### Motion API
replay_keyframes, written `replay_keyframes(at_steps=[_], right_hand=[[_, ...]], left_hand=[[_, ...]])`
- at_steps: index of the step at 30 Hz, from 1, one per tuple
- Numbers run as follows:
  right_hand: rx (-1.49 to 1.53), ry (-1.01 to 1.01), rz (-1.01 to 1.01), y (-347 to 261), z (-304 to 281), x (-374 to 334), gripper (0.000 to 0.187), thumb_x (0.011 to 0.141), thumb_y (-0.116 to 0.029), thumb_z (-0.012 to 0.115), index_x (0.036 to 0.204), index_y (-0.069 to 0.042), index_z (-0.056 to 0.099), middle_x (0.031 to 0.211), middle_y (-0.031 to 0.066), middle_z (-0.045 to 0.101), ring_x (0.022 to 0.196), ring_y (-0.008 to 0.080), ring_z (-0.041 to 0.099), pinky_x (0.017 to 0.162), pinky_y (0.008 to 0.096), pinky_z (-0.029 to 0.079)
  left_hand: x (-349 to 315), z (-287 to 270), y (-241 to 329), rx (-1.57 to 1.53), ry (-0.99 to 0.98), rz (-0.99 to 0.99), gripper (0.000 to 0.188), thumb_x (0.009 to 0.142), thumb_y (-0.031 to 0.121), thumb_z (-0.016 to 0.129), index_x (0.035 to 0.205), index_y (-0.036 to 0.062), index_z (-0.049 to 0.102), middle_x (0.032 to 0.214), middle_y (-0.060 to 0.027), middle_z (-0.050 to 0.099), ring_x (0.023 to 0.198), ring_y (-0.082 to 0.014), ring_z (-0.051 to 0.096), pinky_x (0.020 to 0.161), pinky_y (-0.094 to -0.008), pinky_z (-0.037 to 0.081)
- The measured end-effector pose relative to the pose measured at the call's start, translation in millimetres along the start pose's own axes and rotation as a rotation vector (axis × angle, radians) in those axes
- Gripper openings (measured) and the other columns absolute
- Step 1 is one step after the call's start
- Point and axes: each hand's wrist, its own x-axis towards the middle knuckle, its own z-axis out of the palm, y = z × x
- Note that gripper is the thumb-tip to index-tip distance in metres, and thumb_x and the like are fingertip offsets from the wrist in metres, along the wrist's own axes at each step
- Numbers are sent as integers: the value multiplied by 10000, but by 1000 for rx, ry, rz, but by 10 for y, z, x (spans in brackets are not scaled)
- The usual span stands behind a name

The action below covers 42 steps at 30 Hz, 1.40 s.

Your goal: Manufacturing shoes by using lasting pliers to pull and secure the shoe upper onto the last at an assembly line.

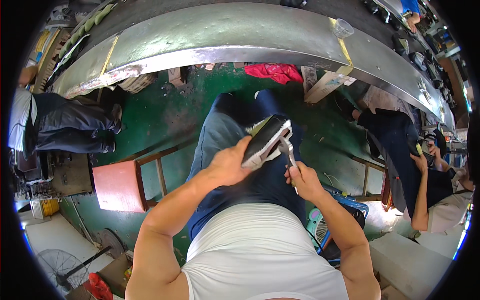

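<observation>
Above my lap, a shoe on its last (266, 138) is held bottom side up and tilted. Its underside is dark, with jagged white edging and a yellow-green patch at the far left. My left hand (231, 162) grips its near left side, the thumb lying along the edge. In my right hand (304, 182) is a pair of metal pincers (286, 148), fingers wrapped round the handles. The head of the pincers touches or lies very near the shoe's right edge; whether the jaws grip the upper I cannot tell.
A long metal-topped bench (220, 37) crosses in front, with a clear plastic cup (343, 28) on it. A red cloth (274, 73) lies beneath. Left stands a pink-topped stool (118, 186) and a fan (61, 272). Co-workers sit at the right (395, 150) and stand at the left (70, 120).
</observation>
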Motion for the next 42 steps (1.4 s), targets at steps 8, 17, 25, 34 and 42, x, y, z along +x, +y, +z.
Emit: replay_keyframes(at_steps=[8, 17, 25, 34, 42], right_hand=[[340, 150, 120, 195, -14, -67, 387, 1054, -325, 449, 1093, 34, 586, 846, 74, 657, 716, 136, 641, 646, 295, 516], [235, 12, 89, 123, -119, -153, 221, 973, -175, 574, 1112, -2, 577, 844, 68, 627, 754, 159, 596, 698, 316, 496], [-7, -160, 47, -26, -171, -88, 223, 962, -214, 606, 1051, -10, 598, 784, 88, 629, 729, 191, 604, 686, 351, 494], [-216, -330, 127, -312, -266, 119, 231, 943, -176, 601, 1109, -15, 601, 923, 132, 684, 741, 254, 677, 680, 384, 540], [-341, -190, -114, -272, -265, 64, 282, 934, -193, 600, 1142, -5, 576, 993, 215, 675, 905, 404, 659, 775, 456, 520]], left_hand=[[266, -587, 470, -763, 382, 363, 760, 753, -21, 810, 1367, 37, 366, 1122, -144, 629, 1016, -181, 638, 870, -333, 547], [1069, 323, 21, -769, 183, -17, 723, 820, 253, 824, 1353, -99, 485, 1061, -169, 679, 1006, -198, 647, 905, -320, 525], [335, 521, -49, -78, 300, 103, 440, 914, 215, 645, 1214, -105, 611, 1043, -297, 671, 960, -387, 682, 829, -409, 555], [331, 623, -74, 0, 415, 194, 257, 931, 166, 601, 1044, -52, 673, 838, -262, 673, 779, -415, 678, 695, -479, 543], [246, 570, -78, -153, 400, 86, 195, 957, 186, 576, 899, 21, 661, 789, -233, 666, 736, -437, 647, 647, -492, 522]])
